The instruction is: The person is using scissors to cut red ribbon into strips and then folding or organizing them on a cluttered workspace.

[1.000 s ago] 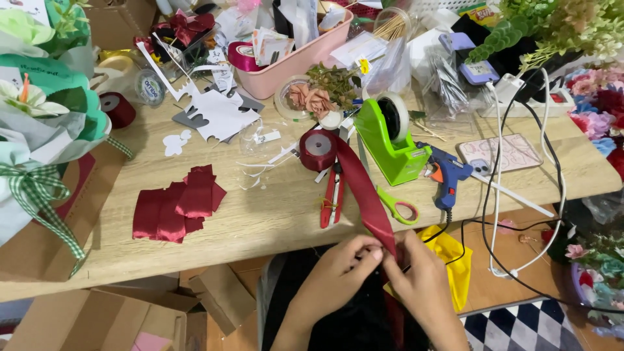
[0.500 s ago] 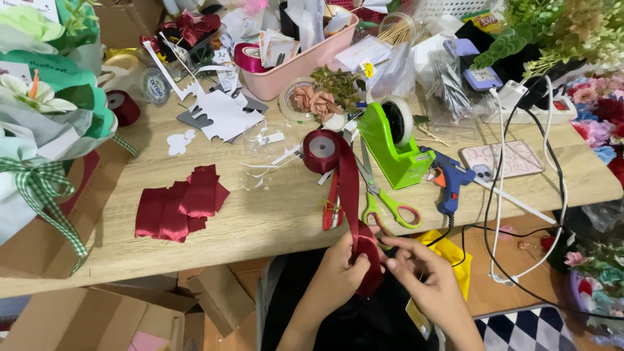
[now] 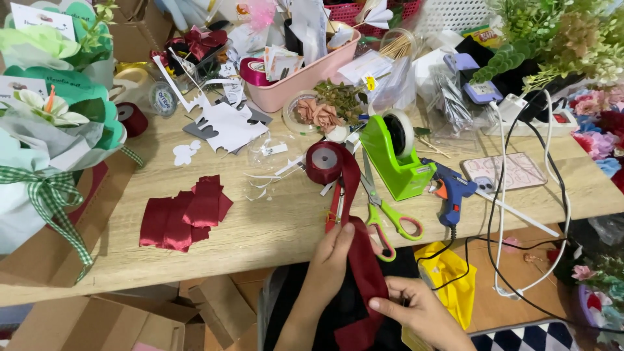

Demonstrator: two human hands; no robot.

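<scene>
Burgundy satin ribbon (image 3: 361, 260) runs off its spool (image 3: 325, 162) on the wooden table (image 3: 273, 227) and down over the edge into both hands. Left hand (image 3: 331, 257) has thumb and fingers pressed on the strip right at the table edge; right hand (image 3: 416, 312) pinches it lower down, closer to the lap. Just past the left fingers lie green-handled scissors (image 3: 390, 218) (blades pointing away). Well off to the left of the grip sits a pile of cut ribbon pieces (image 3: 185, 211); a green tape dispenser (image 3: 393, 156) stands beyond the scissors.
</scene>
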